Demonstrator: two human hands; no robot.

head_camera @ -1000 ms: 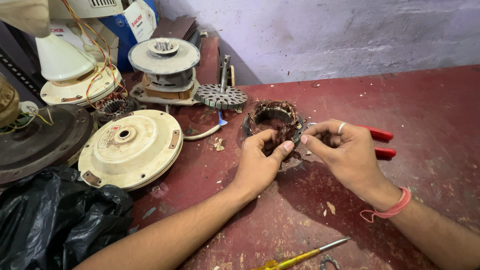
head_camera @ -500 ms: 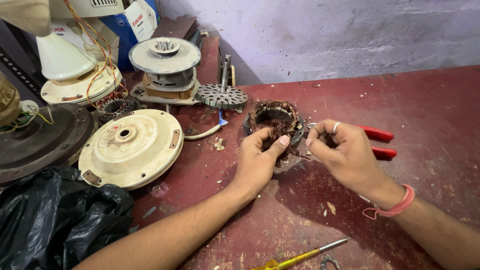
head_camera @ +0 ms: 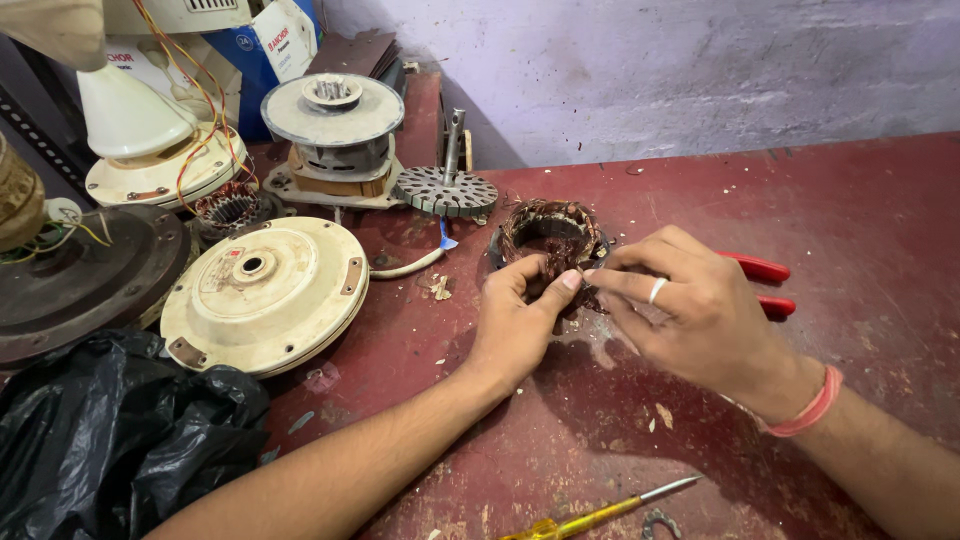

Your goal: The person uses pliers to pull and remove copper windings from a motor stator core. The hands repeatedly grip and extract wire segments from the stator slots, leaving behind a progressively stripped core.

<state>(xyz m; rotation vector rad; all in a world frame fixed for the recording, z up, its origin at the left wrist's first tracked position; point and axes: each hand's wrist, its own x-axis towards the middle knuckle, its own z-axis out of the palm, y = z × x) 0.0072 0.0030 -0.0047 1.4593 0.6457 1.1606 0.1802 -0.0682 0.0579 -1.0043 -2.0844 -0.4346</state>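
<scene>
A round motor stator wound with reddish-brown copper wire lies on the red workbench. My left hand grips its near edge, thumb pressed against the winding. My right hand, with a ring on one finger and a pink band on the wrist, pinches the winding wire at the stator's near right side with thumb and forefinger. Red-handled pliers lie on the bench behind my right hand, partly hidden by it.
A cream fan motor cover lies at left, a slotted rotor disc with a shaft behind the stator, and another motor assembly farther back. A black plastic bag sits at lower left. A yellow-handled screwdriver lies near the front edge.
My right hand has shifted slightly left, closer to the stator, and its fingertips now meet my left thumb at the winding. The stator has stayed in place.
</scene>
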